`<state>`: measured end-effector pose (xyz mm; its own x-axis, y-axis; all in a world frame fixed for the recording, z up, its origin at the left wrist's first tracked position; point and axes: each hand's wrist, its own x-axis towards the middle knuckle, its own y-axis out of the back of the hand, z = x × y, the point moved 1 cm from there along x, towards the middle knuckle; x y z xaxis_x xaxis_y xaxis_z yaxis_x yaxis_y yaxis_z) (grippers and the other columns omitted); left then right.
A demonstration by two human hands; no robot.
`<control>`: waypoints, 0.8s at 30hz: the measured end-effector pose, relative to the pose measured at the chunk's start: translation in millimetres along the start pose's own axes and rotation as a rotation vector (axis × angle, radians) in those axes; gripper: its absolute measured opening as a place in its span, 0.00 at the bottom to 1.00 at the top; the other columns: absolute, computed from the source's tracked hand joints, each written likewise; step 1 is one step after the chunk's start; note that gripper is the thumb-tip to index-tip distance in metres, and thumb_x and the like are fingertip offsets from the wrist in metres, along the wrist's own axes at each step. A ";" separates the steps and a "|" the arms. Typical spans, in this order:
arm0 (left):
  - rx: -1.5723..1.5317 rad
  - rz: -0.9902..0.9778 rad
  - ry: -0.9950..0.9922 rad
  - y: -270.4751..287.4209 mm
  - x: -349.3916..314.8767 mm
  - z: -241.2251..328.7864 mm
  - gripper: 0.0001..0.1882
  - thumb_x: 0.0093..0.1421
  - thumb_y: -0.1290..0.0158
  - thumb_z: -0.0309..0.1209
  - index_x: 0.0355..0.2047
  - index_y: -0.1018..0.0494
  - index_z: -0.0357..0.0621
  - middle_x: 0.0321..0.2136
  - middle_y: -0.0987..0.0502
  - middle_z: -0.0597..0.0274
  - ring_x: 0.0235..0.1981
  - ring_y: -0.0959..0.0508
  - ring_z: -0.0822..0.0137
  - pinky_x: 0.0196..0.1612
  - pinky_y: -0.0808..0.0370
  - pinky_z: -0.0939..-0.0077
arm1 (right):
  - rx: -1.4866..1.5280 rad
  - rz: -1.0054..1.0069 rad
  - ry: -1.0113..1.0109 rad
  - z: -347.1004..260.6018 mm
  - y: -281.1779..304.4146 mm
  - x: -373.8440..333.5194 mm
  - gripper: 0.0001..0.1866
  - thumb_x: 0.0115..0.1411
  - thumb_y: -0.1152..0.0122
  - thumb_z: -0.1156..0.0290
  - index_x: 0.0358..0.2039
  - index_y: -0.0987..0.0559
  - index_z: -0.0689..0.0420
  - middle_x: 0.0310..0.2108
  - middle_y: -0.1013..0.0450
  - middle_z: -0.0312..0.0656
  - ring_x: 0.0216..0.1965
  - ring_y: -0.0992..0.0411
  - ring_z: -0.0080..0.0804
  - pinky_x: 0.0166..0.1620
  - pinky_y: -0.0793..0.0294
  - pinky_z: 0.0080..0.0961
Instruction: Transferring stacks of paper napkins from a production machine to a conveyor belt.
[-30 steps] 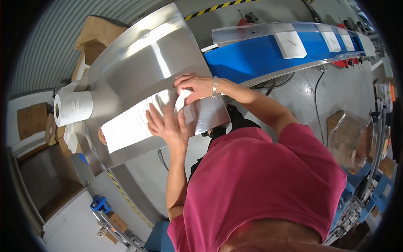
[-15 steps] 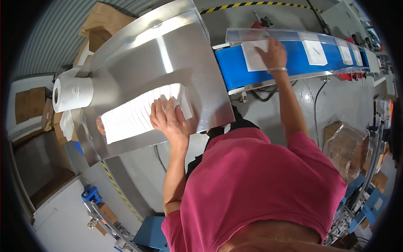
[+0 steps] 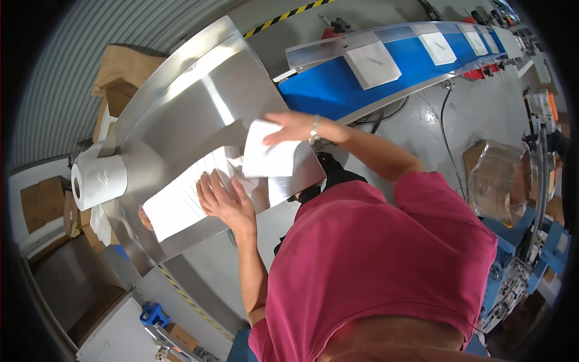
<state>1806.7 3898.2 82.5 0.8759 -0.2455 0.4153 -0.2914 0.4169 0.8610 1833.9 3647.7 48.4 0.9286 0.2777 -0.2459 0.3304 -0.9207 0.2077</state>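
A slanting row of white flat packets [image 3: 175, 200] lies overlapped on a steel table [image 3: 181, 114]. My left hand [image 3: 228, 204] rests on the right part of this row, fingers stretched out and apart. Above the row's right end, my right hand [image 3: 291, 128] pinches one white packet [image 3: 269, 154] by its upper right side, thumb on top; its fingers beneath are partly hidden. A reddish roundish object [image 3: 145, 218] touches the row's left end. On the blue conveyor belt [image 3: 319, 95] to the right lies another white packet [image 3: 372, 64], with several more farther along.
A clear plastic guard [image 3: 313, 56] runs along the belt's far side. A white paper roll [image 3: 101, 181] stands at the table's left edge, cardboard boxes beyond it. A plastic-covered box [image 3: 497, 181] is on the right, and a dark cable [image 3: 446, 133] hangs below the conveyor.
My right hand has moved left from the belt to the row and now holds a packet. The packet it was touching stays on the belt. My left hand remains on the row.
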 end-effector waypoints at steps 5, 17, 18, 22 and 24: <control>-0.059 0.034 -0.069 -1.9 3.6 1.1 0.19 0.57 0.47 0.25 0.50 0.29 0.42 0.55 0.35 0.54 0.58 0.39 0.49 0.58 0.45 0.53 | -0.070 0.599 -0.056 108.8 81.6 -30.2 0.31 0.50 0.35 0.46 0.40 0.26 0.63 0.37 0.25 0.48 0.35 0.25 0.36 0.40 0.27 0.32; -0.125 0.029 0.022 3.1 1.3 0.1 0.17 0.51 0.46 0.22 0.43 0.24 0.48 0.55 0.35 0.56 0.60 0.42 0.47 0.59 0.49 0.52 | -0.319 0.157 0.262 -12.2 -4.4 13.7 0.23 0.50 0.34 0.67 0.48 0.27 0.52 0.47 0.29 0.44 0.47 0.29 0.40 0.49 0.29 0.31; -0.125 0.004 0.022 2.8 2.6 1.5 0.17 0.51 0.46 0.22 0.42 0.24 0.48 0.56 0.35 0.56 0.60 0.42 0.47 0.60 0.50 0.51 | -0.357 0.104 0.377 -17.8 -18.7 27.0 0.23 0.49 0.35 0.68 0.48 0.26 0.51 0.49 0.30 0.43 0.49 0.31 0.40 0.52 0.31 0.32; -0.110 -0.054 -0.057 6.6 4.7 2.5 0.15 0.54 0.45 0.27 0.43 0.25 0.47 0.58 0.39 0.51 0.62 0.46 0.44 0.60 0.51 0.48 | -0.471 0.022 0.648 -18.6 -38.6 46.6 0.24 0.48 0.35 0.68 0.47 0.28 0.52 0.49 0.32 0.44 0.50 0.34 0.40 0.53 0.35 0.30; -0.091 -0.050 -0.001 10.4 3.9 3.2 0.18 0.56 0.45 0.35 0.47 0.27 0.46 0.61 0.45 0.46 0.63 0.49 0.41 0.60 0.52 0.46 | -0.311 -0.061 0.357 -18.5 -26.7 34.0 0.23 0.50 0.35 0.66 0.47 0.29 0.54 0.45 0.30 0.44 0.47 0.32 0.37 0.50 0.33 0.29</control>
<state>1805.9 3898.8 94.0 0.8879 -0.2688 0.3733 -0.2114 0.4822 0.8501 1859.8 3686.7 52.0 0.8880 0.4555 0.0625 0.3704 -0.7893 0.4897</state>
